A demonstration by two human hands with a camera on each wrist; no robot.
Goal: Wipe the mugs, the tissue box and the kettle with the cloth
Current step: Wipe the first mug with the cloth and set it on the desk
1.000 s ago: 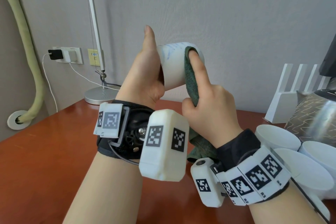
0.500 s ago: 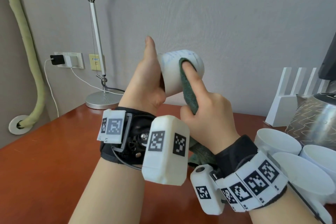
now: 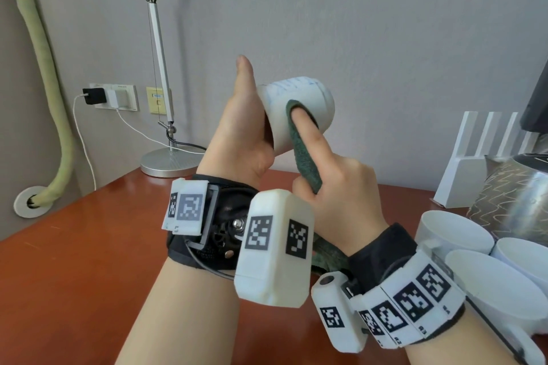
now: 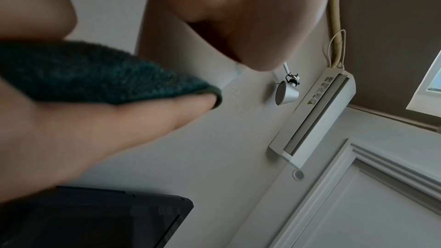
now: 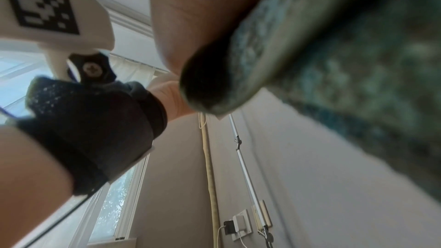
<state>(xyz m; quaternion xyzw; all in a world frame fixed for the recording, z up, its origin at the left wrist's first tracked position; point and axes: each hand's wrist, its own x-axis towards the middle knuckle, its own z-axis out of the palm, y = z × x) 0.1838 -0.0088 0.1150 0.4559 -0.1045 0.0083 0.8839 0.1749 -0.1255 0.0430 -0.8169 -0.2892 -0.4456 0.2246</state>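
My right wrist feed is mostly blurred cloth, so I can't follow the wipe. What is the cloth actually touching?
Observer: The right hand presses the green cloth with its forefinger against the side of a white mug held up in the air.
Operator: What holds that mug?
Observer: The left hand grips it, tipped on its side, with the thumb pointing up.
Operator: Anything waiting on the table?
Observer: Three other mugs stand on the table at the right, next to the kettle.
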